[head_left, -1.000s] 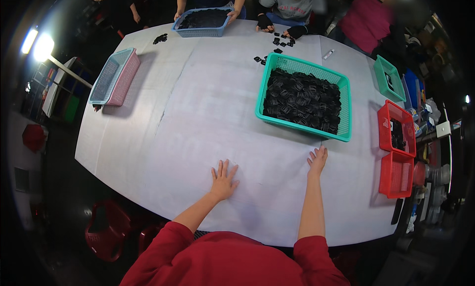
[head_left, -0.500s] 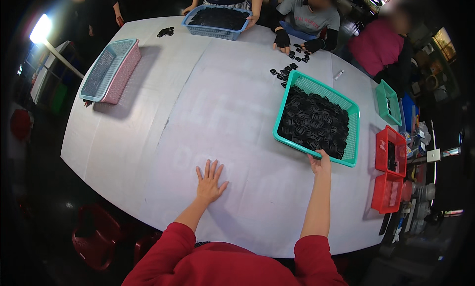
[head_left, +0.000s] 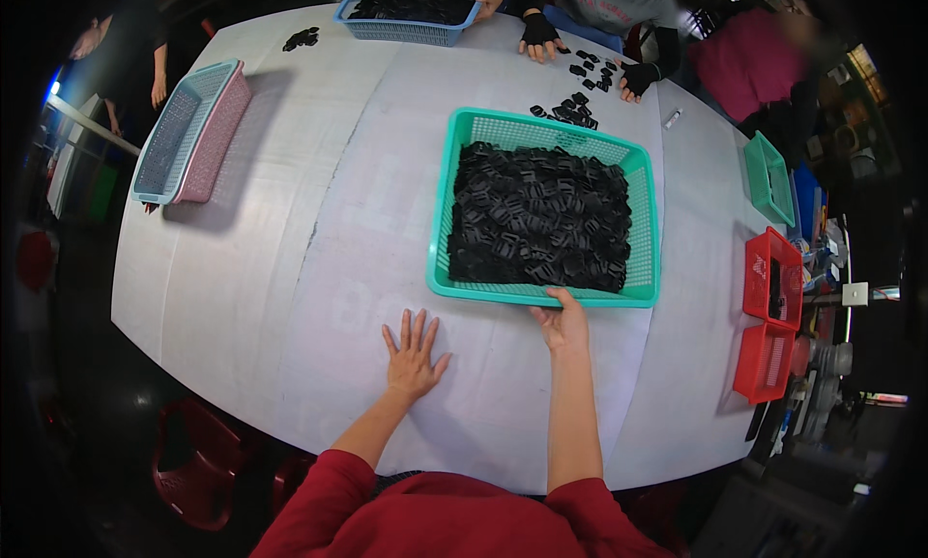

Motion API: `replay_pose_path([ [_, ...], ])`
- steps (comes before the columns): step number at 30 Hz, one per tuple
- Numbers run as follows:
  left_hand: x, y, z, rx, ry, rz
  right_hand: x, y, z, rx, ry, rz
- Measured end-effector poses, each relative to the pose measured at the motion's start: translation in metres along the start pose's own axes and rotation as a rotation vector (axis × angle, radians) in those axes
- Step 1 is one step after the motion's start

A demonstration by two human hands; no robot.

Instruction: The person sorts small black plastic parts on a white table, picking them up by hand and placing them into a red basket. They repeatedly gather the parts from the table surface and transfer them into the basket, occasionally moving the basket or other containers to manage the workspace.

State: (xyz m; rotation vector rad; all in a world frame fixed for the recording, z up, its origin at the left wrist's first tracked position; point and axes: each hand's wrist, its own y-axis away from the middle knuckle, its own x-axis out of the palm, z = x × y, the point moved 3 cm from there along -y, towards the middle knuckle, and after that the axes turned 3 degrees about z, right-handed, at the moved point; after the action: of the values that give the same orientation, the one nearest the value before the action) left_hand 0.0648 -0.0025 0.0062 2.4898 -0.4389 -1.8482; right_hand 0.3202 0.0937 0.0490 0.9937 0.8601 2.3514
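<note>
A green plastic basket (head_left: 652,239) full of small black plastic buckles (head_left: 541,215) stands on the white-covered table (head_left: 319,365), right of the middle. My right hand (head_left: 561,324) grips the basket's near rim, thumb over the edge and the other fingers under or behind it. To the left, my left hand (head_left: 414,357) lies with its fingers spread on the table cover, holding nothing, a little short of the basket's near left corner. Just past the basket's far rim lies a small heap of loose black buckles (head_left: 570,112).
Nested blue and pink baskets (head_left: 208,152) stand at the left edge. Across the table a person in black fingerless gloves (head_left: 643,77) sits by scattered buckles; another holds a blue basket (head_left: 406,31). Red baskets (head_left: 764,365) and a small green basket (head_left: 770,179) line the right edge.
The green basket has slid left and turned straighter, my right hand moving left with it on the rim. My left hand has stayed in place. The gloved person's hands have moved apart.
</note>
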Motion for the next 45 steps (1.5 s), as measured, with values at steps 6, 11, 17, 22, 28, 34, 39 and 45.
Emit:
replay_pose_path([
  [6, 0.001, -0.004, 0.002, 0.023, 0.042, -0.002, 0.100, -0.037, -0.043, 0.066, -0.083, 0.057],
  [11, 0.003, -0.002, 0.005, 0.019, 0.053, 0.025, 0.173, -0.067, -0.059, 0.040, -0.153, 0.024],
  [17, 0.007, 0.000, 0.004, 0.023, 0.089, 0.020, 0.220, -0.094, -0.069, 0.021, -0.252, -0.069],
  [22, 0.009, 0.000, 0.006, 0.047, 0.112, -0.004, 0.214, -0.114, -0.074, 0.005, -0.219, -0.124],
  [28, -0.001, -0.001, 0.028, 0.168, 0.166, -0.048, 0.211, -0.096, -0.070, -0.012, -0.058, -0.027],
  [34, -0.070, -0.085, 0.106, 0.002, 0.634, -0.546, 0.171, -0.083, -0.053, -0.174, 0.091, -0.147],
  [39, -0.152, -0.174, 0.118, 0.020, 0.694, -0.879, 0.109, -0.076, 0.014, -0.941, 0.391, -0.487],
  [45, -0.196, -0.269, 0.096, 0.013, 0.793, -0.939, 0.159, -0.074, 0.052, -1.412, 1.336, -0.594],
])
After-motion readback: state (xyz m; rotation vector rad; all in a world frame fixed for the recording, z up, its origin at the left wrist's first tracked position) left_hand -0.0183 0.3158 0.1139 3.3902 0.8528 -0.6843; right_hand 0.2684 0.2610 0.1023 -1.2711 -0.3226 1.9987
